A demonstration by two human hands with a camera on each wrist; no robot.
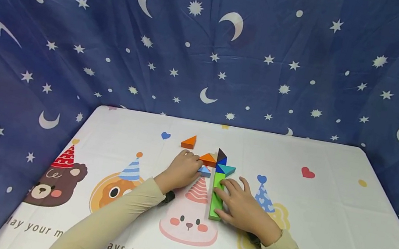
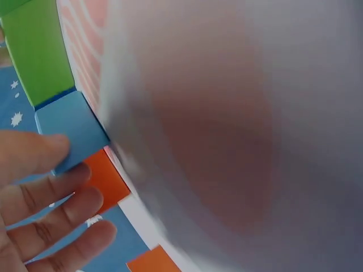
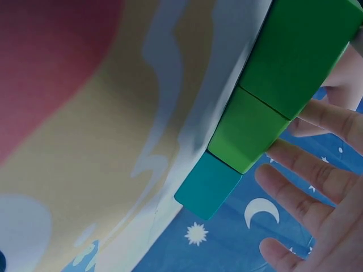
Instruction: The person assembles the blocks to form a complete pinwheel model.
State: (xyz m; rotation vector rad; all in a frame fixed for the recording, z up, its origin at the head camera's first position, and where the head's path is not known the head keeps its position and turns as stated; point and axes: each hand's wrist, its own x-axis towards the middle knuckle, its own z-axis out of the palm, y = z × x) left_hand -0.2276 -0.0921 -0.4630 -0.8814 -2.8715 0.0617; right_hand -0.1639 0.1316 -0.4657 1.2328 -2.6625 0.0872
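Note:
My left hand pinches a light blue triangular block between thumb and index finger. In the left wrist view, that block sits right beside the end of the green row and an orange block. My right hand rests with spread, relaxed fingers against the row of green blocks. The right wrist view shows its fingertips along a dark green block and a lighter green block. A teal triangular block lies at the row's far end.
Beyond the green row are a dark triangular block, a blue block and an orange triangular block. Another orange block lies apart, farther back on the left. A starry blue curtain stands behind the printed white tablecloth.

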